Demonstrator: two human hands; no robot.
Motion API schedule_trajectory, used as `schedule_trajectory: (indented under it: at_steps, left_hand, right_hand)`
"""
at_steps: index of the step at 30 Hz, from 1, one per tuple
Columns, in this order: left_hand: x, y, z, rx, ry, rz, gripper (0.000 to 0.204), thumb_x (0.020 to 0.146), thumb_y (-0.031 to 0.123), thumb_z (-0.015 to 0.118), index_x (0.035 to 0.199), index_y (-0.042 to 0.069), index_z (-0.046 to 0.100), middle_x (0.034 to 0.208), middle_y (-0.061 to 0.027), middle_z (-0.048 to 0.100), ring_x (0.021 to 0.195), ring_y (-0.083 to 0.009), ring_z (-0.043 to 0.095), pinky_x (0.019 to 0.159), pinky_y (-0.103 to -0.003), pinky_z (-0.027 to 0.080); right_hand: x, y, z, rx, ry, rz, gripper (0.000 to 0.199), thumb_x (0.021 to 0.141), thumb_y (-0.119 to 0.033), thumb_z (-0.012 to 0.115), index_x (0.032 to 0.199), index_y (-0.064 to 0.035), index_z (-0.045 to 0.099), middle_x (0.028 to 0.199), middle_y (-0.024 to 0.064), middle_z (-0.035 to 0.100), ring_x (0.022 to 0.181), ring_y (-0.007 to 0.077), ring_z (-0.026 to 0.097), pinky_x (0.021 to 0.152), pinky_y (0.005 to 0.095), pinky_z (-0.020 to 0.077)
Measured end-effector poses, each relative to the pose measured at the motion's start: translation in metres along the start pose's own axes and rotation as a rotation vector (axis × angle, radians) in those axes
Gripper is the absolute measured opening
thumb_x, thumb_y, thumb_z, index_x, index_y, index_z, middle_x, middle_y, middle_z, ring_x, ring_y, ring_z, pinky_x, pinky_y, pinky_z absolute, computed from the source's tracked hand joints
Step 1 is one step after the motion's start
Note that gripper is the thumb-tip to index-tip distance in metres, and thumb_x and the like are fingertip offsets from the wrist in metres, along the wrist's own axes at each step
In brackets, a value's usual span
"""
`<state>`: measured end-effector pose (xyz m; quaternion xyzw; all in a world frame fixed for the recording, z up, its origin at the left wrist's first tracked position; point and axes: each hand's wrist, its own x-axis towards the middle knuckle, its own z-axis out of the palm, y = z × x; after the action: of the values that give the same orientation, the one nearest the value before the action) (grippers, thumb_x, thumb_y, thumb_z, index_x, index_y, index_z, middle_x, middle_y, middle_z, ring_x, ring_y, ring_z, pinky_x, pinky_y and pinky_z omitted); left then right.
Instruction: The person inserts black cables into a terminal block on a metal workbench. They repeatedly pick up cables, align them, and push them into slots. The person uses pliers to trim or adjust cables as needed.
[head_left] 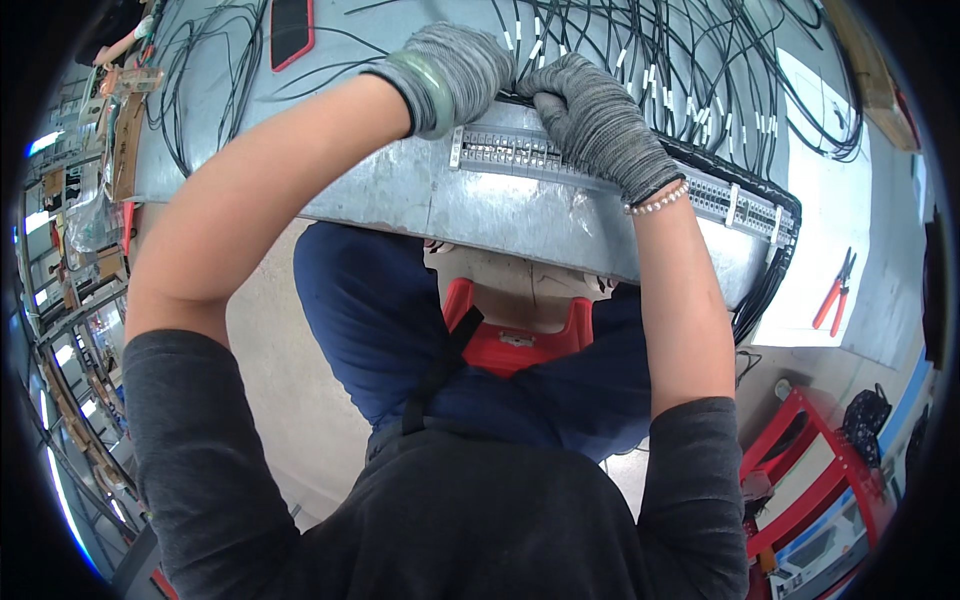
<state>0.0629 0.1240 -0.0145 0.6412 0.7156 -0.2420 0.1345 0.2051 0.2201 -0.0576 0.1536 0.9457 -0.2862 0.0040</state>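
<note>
A bundle of black wires (520, 98) was pictured being pressed at the far edge of a long terminal strip (520, 152), which was mounted near the front edge of a galvanised metal panel (480, 205) laid flat as a table. The strip's long axis was seen running from the centre of the panel down toward the person's right, ending beside a thick black cable loom (770, 270) that curled over the panel's corner. The wires were held just beyond the strip, between the two gloved hands, which were set nearly touching. The left hand (455, 70), in a grey knitted glove with a green bangle at the wrist, was curled closed over the wires from the left; the right hand (590, 115), also gloved and with a bead bracelet at the wrist, was closed on the same bundle from the right, its fingers lying over the strip's top edge. Neither hand was clearly the nearer; both were on the bundle. What the fingertips pinched could not be made out. Farther back, loose black wires with white sleeves (690, 70) were spread across the panel. A red-cased phone (291, 30) was lying at the rear left, and red-handled cutters (835, 290) were lying on a white sheet at the right. A red stool (515, 345) was seen below the panel.
</note>
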Motion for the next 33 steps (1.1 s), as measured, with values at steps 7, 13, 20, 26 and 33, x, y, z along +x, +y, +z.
schedule_trajectory:
  at_steps: [7,13,20,26,33]
  left_hand:
    - [-0.004,-0.008,-0.009,0.125,0.148,0.108,0.023,0.086,0.008,0.051,0.103,0.012,0.067,0.087,-0.011,0.065,0.086,-0.0276,0.064,0.078,-0.038,0.052]
    - [0.004,-0.005,0.0,-0.076,0.433,0.0,0.018,0.078,0.018,0.059,0.083,0.004,0.07,0.081,-0.0179,0.067,0.079,-0.0319,0.065,0.071,-0.04,0.052]
    - [0.008,-0.023,0.007,-0.352,0.068,-0.076,0.031,0.094,0.03,0.05,0.103,0.004,0.065,0.089,-0.0156,0.066,0.085,-0.0292,0.065,0.083,-0.04,0.049]
    - [-0.016,-0.007,-0.013,-0.295,0.017,-0.059,0.023,0.083,0.027,0.064,0.1,0.011,0.067,0.088,-0.0107,0.068,0.083,-0.0275,0.065,0.08,-0.037,0.051]
    - [-0.009,-0.007,0.014,-0.326,0.137,-0.004,0.022,0.082,0.021,0.062,0.101,0.01,0.064,0.085,-0.0118,0.066,0.083,-0.0284,0.064,0.08,-0.038,0.05]
  right_hand:
    - [-0.002,-0.003,0.0,0.013,0.012,-0.008,0.021,0.092,-0.018,0.054,0.107,-0.0103,0.068,0.096,0.0131,0.062,0.095,0.026,0.062,0.091,0.036,0.0482]
    - [-0.001,-0.001,0.001,0.037,0.002,-0.009,0.025,0.09,-0.018,0.052,0.108,-0.0119,0.068,0.099,0.0154,0.061,0.095,0.0277,0.061,0.092,0.0378,0.0483]
    - [0.0,0.001,0.004,0.032,0.008,0.007,0.026,0.089,-0.018,0.051,0.107,-0.0129,0.068,0.1,0.0156,0.061,0.096,0.0278,0.061,0.093,0.0388,0.0477]
    - [0.0,0.0,0.003,0.034,0.011,0.002,0.026,0.089,-0.018,0.05,0.107,-0.0115,0.068,0.1,0.0161,0.061,0.097,0.0293,0.061,0.094,0.0396,0.0475]
    - [-0.012,0.009,-0.014,0.193,0.107,0.044,0.02,0.086,-0.018,0.059,0.102,-0.0112,0.069,0.089,0.0135,0.068,0.08,0.0254,0.066,0.081,0.0372,0.0532]
